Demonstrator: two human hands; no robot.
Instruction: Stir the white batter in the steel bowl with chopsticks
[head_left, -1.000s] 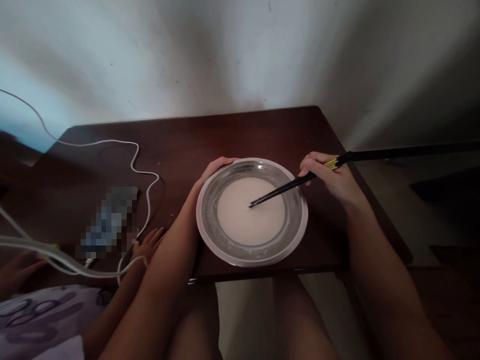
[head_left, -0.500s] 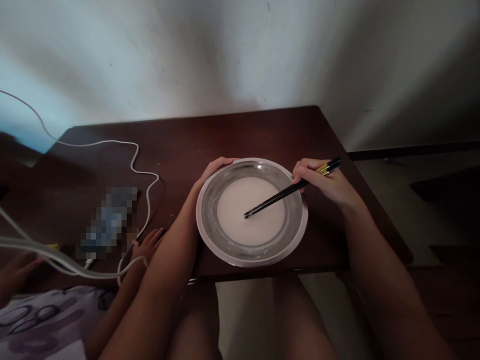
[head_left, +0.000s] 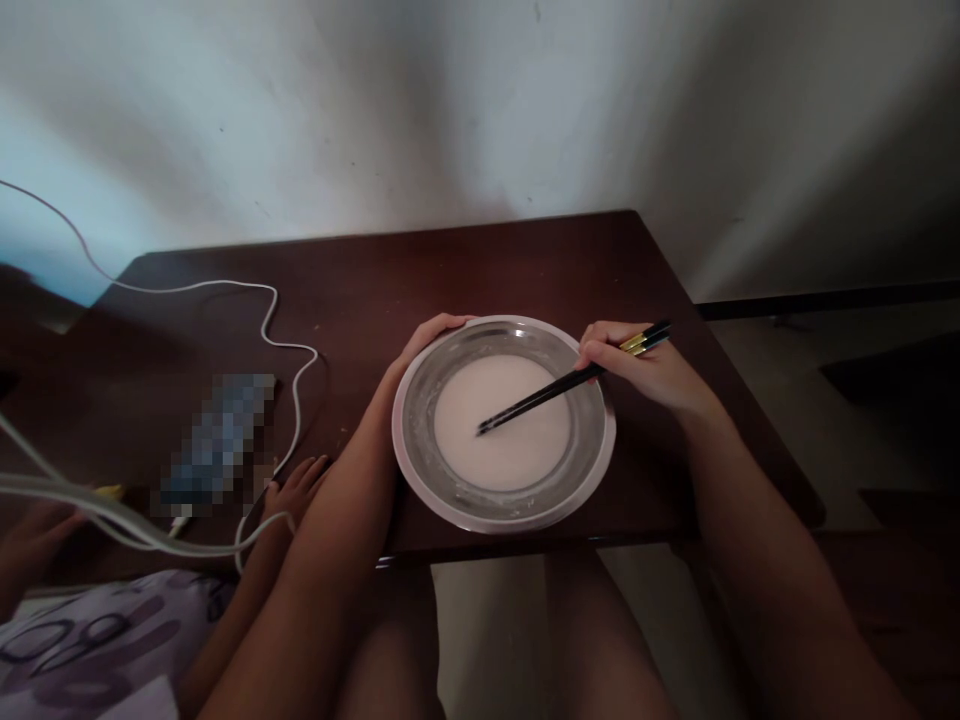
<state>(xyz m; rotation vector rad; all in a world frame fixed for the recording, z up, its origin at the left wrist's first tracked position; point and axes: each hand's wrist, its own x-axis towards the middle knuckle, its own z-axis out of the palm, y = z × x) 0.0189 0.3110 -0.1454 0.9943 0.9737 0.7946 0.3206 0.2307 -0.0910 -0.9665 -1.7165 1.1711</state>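
Observation:
A wide metal bowl (head_left: 504,508) stands near the front edge of the dark table. Inside it lies a smooth white liquid (head_left: 499,460), with pale smears on the wall above. My left hand (head_left: 426,338) is wrapped round the bowl's far left rim, its fingers partly hidden behind it. In my right hand (head_left: 626,362), closed in a pinch above the right rim, is a pair of black chopsticks (head_left: 544,393) with gold bands. Their tips dip into the liquid left of the bowl's middle.
On the left of the brown table (head_left: 360,280) lies a phone-like device (head_left: 221,440), blurred out, with a white cable (head_left: 297,390) plugged in. Another person's hand (head_left: 298,485) rests beside my left forearm; their other hand (head_left: 45,530) is farther left. A wall (head_left: 480,120) rises behind.
My right hand and the chopsticks have shifted slightly left, and the tips have moved left through the liquid. My left hand and the bowl stay in place.

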